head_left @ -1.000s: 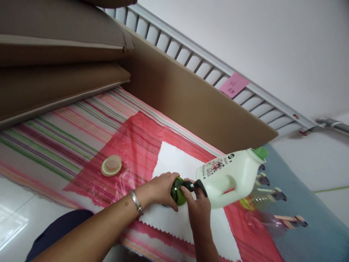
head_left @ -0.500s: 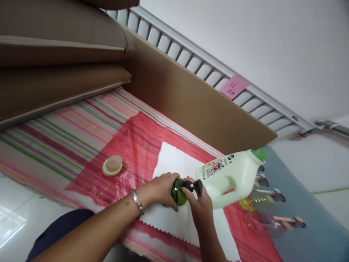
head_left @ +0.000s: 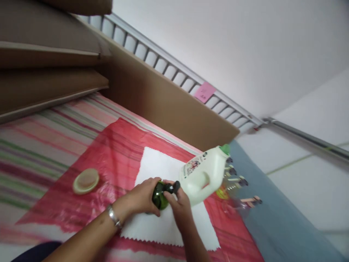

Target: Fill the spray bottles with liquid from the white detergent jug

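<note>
My left hand (head_left: 139,198) is wrapped round a small dark green bottle (head_left: 159,197) that stands on a white cloth (head_left: 160,222). My right hand (head_left: 178,203) pinches the bottle's black pump top (head_left: 173,188). Just right of the hands stands a large white jug (head_left: 203,175) with a green cap and a handle. The cloth lies on a red plastic sheet (head_left: 120,153).
A round pale lid (head_left: 85,181) lies on the red sheet to the left. Clear bottles with pump tops (head_left: 237,185) lie behind the jug on a blue mat (head_left: 272,225). Brown cushions and a brown board rise at the back. A striped cloth covers the surface.
The view has swung right and down, so everything sits further left in the picture. Both hands stay on the green bottle and its pump top.
</note>
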Tool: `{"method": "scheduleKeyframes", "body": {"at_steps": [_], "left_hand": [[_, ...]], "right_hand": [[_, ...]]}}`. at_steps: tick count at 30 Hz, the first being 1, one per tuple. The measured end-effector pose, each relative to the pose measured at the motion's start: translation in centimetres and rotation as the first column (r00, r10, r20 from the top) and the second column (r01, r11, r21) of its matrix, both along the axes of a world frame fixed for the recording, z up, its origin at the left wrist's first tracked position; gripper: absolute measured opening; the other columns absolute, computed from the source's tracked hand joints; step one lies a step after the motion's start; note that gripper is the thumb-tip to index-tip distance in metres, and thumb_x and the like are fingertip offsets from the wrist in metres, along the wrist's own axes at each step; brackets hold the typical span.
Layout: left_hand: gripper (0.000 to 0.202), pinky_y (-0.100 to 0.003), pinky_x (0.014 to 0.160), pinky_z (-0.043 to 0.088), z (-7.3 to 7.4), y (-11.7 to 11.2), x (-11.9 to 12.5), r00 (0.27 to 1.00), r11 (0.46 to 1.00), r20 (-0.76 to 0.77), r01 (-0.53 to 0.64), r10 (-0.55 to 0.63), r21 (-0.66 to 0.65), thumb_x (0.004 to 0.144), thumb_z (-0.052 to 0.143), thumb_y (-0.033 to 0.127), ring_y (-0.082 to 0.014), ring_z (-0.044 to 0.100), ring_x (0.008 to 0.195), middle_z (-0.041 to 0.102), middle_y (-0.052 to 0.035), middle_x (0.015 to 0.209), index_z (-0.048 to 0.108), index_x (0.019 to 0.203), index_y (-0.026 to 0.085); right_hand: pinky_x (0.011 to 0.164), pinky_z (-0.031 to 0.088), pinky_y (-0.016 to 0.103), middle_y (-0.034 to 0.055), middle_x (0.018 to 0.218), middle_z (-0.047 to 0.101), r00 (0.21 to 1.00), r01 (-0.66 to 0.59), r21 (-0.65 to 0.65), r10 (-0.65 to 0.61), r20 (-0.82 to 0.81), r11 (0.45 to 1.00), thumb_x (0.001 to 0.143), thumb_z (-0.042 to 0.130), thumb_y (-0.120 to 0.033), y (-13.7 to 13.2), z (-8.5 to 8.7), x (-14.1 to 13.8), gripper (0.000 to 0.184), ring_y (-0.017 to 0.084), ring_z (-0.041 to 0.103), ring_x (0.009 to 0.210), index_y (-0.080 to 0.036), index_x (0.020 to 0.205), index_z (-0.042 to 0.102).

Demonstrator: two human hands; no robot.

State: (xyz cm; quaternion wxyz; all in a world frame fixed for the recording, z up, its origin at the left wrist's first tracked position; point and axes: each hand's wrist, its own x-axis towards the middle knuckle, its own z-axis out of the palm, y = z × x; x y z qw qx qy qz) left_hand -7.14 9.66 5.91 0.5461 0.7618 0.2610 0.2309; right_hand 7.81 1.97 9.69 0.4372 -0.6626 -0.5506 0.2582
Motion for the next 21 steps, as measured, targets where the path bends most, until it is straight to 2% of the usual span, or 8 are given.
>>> {"method": "scheduleKeyframes", "body": {"at_steps": [3,8,12,14,18,21], "left_hand": [[0.094,-0.037,0.096,0.041,-0.7,0.1,0.4,0.998,0.998,-0.034,-0.049,0.050,0.028,0.042,0.081,0.024,-0.0293,0.050,0.113,0.054,-0.0087,0.124,0.040,0.126,0.023],[0.088,-0.034,0.102,0.038,-2.3,0.5,1.1,0.995,0.992,-0.041,-0.087,0.091,0.093,0.047,0.069,0.015,-0.0282,0.048,0.119,0.053,-0.0114,0.128,0.036,0.128,0.016],[0.086,-0.035,0.103,0.038,-3.4,0.7,1.6,0.992,0.982,-0.032,-0.112,0.118,0.152,0.045,0.066,0.015,-0.0306,0.048,0.120,0.055,-0.0102,0.128,0.038,0.127,0.016],[0.091,-0.037,0.105,0.036,-3.8,0.7,1.8,0.995,0.986,-0.007,-0.095,0.097,0.137,0.045,0.068,0.017,-0.0316,0.047,0.122,0.053,-0.0103,0.131,0.035,0.130,0.017],[0.100,-0.038,0.105,0.037,-4.6,0.5,1.8,0.998,0.995,0.054,-0.040,0.035,0.090,0.052,0.072,0.029,-0.0299,0.041,0.129,0.044,-0.0109,0.141,0.023,0.138,0.020],[0.083,-0.041,0.105,0.037,-5.0,0.7,1.4,0.998,0.985,-0.002,-0.069,0.070,0.156,0.061,0.067,0.041,-0.0307,0.041,0.128,0.044,-0.0080,0.141,0.034,0.135,0.024]], "right_hand": [[0.088,0.046,0.037,0.0026,0.094,0.070,0.994,0.104,0.045,-0.105,0.008,0.993,0.070,0.061,-0.022,0.0,-0.2,-1.0,0.026,0.024,0.062,0.093,-0.021,0.096,0.063],[0.082,0.048,0.035,0.0027,0.090,0.069,0.969,0.243,0.120,-0.246,0.003,0.962,0.068,0.062,-0.018,-0.1,-0.9,-2.1,0.028,0.024,0.062,0.088,-0.020,0.095,0.063],[0.083,0.047,0.038,0.0038,0.091,0.068,0.954,0.296,0.142,-0.299,-0.001,0.944,0.066,0.063,-0.017,-0.4,-1.1,-2.6,0.028,0.025,0.061,0.088,-0.020,0.095,0.064],[0.083,0.047,0.037,0.0031,0.090,0.068,0.954,0.300,0.152,-0.301,-0.016,0.942,0.066,0.063,-0.016,-0.7,-0.7,-2.6,0.028,0.025,0.061,0.088,-0.021,0.093,0.064],[0.080,0.050,0.035,0.0019,0.088,0.071,0.937,0.344,0.147,-0.329,-0.116,0.928,0.068,0.061,-0.018,-2.5,0.5,-0.3,0.023,0.023,0.064,0.086,-0.020,0.090,0.065],[0.072,0.052,0.034,0.0024,0.083,0.072,0.911,0.407,0.134,-0.390,-0.137,0.904,0.069,0.061,-0.022,-5.4,1.4,4.1,0.019,0.023,0.066,0.079,-0.019,0.087,0.065]]}}
